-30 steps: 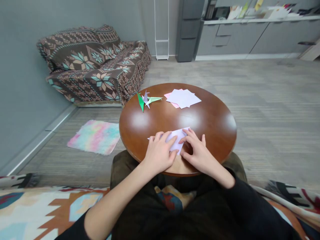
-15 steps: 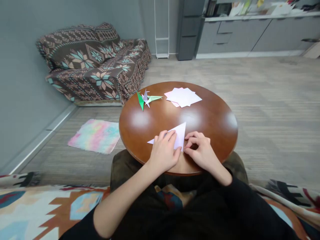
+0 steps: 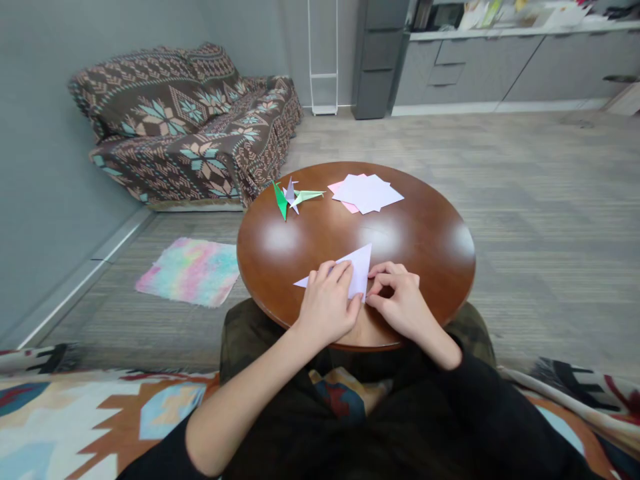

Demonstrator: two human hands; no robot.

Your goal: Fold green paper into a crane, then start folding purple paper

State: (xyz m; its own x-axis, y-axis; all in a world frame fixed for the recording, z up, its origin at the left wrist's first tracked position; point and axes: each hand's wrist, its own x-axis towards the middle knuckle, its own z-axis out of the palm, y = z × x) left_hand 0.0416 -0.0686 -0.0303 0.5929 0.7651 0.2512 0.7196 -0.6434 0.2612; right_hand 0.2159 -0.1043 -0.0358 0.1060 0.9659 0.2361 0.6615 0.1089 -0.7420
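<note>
A lilac sheet of origami paper (image 3: 361,263), folded into a triangle, lies near the front of the round brown table (image 3: 425,233). My left hand (image 3: 327,297) rests over its middle with fingers laid out flat, the thumb by the lower right corner. At the right edge, my right hand (image 3: 397,290) is closed in a pinch, thumb tip at that same corner. Its fingertips touch the edge, though the exact grip is too small to make out. Part of the triangle is hidden beneath my left hand.
Folded paper cranes, green (image 3: 280,200), lilac (image 3: 291,193) and pale green (image 3: 306,197), stand at the table's far left. A fanned stack of lilac and pink paper sheets (image 3: 367,193) lies at the back. Beyond are a covered sofa (image 3: 200,140) and a pastel rug (image 3: 190,270).
The view has shifted very slightly. Both hands and the folded paper keep almost the same position.
</note>
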